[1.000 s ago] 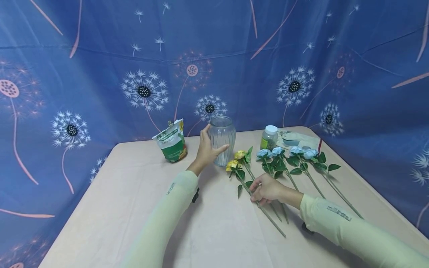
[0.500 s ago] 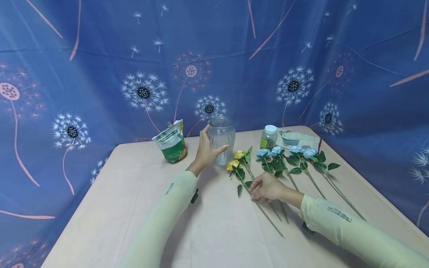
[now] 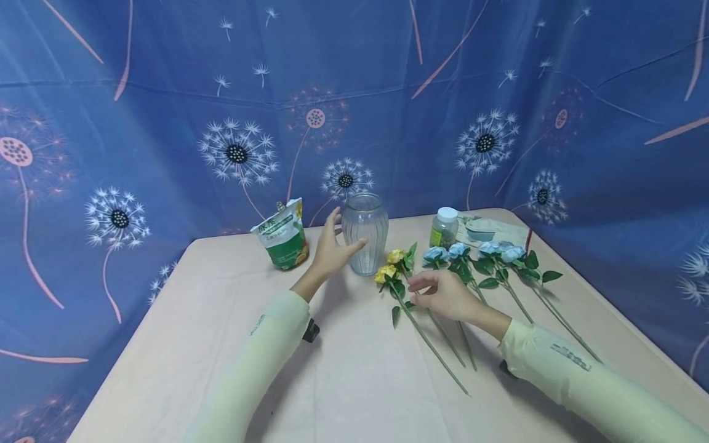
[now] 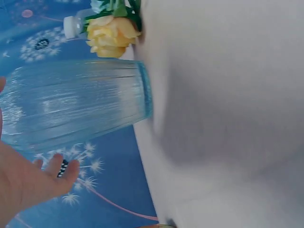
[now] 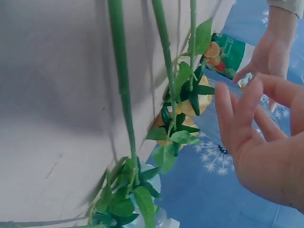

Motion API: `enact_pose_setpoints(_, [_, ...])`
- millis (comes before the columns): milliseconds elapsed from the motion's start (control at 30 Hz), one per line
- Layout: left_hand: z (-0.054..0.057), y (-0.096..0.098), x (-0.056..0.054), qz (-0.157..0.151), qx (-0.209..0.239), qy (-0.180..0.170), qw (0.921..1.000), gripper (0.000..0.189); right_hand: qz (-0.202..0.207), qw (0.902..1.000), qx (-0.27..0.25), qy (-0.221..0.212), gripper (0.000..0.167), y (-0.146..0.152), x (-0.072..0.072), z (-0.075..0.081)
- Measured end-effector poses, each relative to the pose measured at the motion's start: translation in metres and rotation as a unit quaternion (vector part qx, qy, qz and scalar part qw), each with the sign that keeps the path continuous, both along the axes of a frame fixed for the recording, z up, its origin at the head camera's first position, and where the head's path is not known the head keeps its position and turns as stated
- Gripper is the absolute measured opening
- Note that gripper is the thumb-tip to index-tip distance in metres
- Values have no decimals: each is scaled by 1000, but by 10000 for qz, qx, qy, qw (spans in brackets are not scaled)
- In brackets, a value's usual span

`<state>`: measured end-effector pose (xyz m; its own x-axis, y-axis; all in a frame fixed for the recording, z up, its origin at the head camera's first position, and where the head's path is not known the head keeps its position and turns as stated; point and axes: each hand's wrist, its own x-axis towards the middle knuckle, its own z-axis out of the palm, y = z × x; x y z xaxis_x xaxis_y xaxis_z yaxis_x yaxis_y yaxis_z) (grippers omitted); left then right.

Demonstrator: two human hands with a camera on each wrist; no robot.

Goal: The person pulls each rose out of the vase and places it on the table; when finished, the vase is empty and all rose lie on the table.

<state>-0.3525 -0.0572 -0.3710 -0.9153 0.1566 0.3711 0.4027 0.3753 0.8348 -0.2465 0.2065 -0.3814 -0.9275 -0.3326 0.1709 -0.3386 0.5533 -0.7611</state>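
A clear ribbed glass vase (image 3: 367,237) stands upright on the table. My left hand (image 3: 331,251) is at its left side, thumb and fingers spread around it; in the left wrist view a gap shows between the fingers and the glass (image 4: 80,102). Two yellow artificial roses (image 3: 386,274) lie to the right of the vase, stems toward me. Over their stems hovers my right hand (image 3: 446,296), its fingers loosely bent and holding nothing. In the right wrist view it is clear of the green stems (image 5: 122,80).
Several blue artificial roses (image 3: 490,247) lie in a row on the right. Behind them are a white-lidded jar (image 3: 445,227) and a pair of pale gloves (image 3: 501,230). A green and white pouch (image 3: 285,240) stands left of the vase. A patterned blue curtain (image 3: 388,135) hangs behind the table.
My left hand has drawn back leftward from the vase and loosened. My right hand has let go of the yellow rose's stem and lifted slightly. The vase has barely moved.
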Motion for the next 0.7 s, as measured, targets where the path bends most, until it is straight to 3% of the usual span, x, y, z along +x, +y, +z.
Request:
enact_pose_setpoints(133, [7, -8, 10, 147, 54, 350, 9993, 93, -72, 9977, -332, 579, 40, -2, -1, 5])
enact_pose_setpoints(267, [8, -11, 22, 246, 161, 1200, 9923, 79, -262, 9923, -592, 1055, 52, -2, 0, 13])
enact_pose_setpoints(367, [9, -9, 32, 69, 145, 1984, 9800, 73, -353, 9876, -740, 1342, 62, -3, 2, 22])
enact_pose_setpoints(500, [11, -1, 47, -239, -228, 2847, 9580, 71, -383, 9838, -860, 1523, 74, -5, 2, 32])
enact_pose_setpoints(600, [12, 5, 58, -387, -543, 3108, 9481, 70, -299, 9825, -962, 1568, 77, -10, 2, 37])
enact_pose_setpoints(700, [13, 10, 67, -519, -997, 2947, 9490, 73, -166, 9808, -1037, 1643, 78, -15, 0, 38])
